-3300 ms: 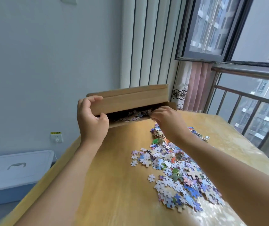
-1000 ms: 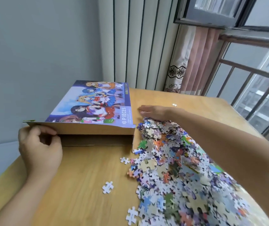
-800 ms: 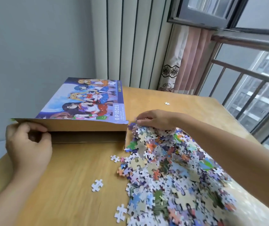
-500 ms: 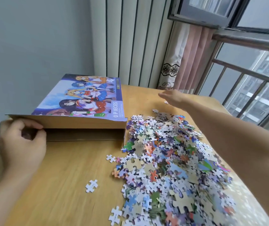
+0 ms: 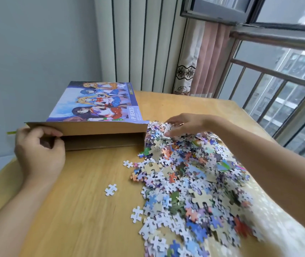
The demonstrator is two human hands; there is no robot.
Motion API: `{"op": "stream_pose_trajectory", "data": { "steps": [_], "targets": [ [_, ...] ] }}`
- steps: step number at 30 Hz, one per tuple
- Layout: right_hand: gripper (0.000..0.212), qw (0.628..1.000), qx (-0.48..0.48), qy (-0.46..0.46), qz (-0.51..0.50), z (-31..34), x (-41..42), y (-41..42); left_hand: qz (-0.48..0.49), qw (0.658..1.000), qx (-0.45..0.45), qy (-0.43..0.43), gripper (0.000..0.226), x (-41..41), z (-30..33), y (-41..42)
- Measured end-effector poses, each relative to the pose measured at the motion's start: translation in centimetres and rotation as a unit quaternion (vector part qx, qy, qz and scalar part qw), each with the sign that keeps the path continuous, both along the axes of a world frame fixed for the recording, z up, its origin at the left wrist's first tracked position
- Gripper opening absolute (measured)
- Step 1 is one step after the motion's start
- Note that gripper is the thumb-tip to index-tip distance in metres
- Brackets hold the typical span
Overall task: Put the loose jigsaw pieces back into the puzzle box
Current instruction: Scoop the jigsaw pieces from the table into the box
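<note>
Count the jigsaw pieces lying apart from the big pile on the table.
3: one at mid-table, one below it by the pile's left edge, one nearer the box. Others may hide under the right arm.

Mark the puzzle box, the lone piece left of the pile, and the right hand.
puzzle box (image 5: 99,106), head view, printed lid.
lone piece (image 5: 111,189), head view, its centre.
right hand (image 5: 184,125), head view, back of hand.

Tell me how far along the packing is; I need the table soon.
Barely begun. Done: the puzzle box lies on the table, its open end facing the person. In hand: the left hand holds its flap up; the right hand gathers pieces atop the pile. Left: nearly the whole pile, plus strays like one single piece.
</note>
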State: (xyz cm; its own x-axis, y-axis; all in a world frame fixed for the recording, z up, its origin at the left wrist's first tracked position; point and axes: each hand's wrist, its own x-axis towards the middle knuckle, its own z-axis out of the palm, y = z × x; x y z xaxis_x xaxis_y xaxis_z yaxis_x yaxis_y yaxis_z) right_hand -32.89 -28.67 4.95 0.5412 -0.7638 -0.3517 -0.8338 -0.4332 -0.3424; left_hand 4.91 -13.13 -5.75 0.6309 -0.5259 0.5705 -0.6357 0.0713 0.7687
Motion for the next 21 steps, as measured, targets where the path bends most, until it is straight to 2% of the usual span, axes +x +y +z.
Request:
{"op": "stream_pose_trajectory", "data": {
  "steps": [3,9,16,21],
  "targets": [
    [0.115,0.999,-0.021,0.033,-0.023,0.4,-0.4,2.7,-0.004,1.0,-0.029,-0.007,0.018,-1.4,1.0,0.7],
    [0.123,0.997,-0.056,0.037,-0.044,-0.7,-1.8,7.9,-0.018,0.994,-0.102,-0.044,0.022,-5.1,3.4,4.5],
    [0.08,0.986,-0.15,-0.03,-0.071,-1.2,-1.8,10.2,-0.053,0.985,-0.129,-0.097,0.041,-5.0,4.7,5.7],
    [0.039,0.976,-0.206,-0.043,-0.055,-0.3,-1.2,10.2,-0.046,0.984,-0.131,-0.113,0.043,-5.2,4.7,6.0]
  ]
}}
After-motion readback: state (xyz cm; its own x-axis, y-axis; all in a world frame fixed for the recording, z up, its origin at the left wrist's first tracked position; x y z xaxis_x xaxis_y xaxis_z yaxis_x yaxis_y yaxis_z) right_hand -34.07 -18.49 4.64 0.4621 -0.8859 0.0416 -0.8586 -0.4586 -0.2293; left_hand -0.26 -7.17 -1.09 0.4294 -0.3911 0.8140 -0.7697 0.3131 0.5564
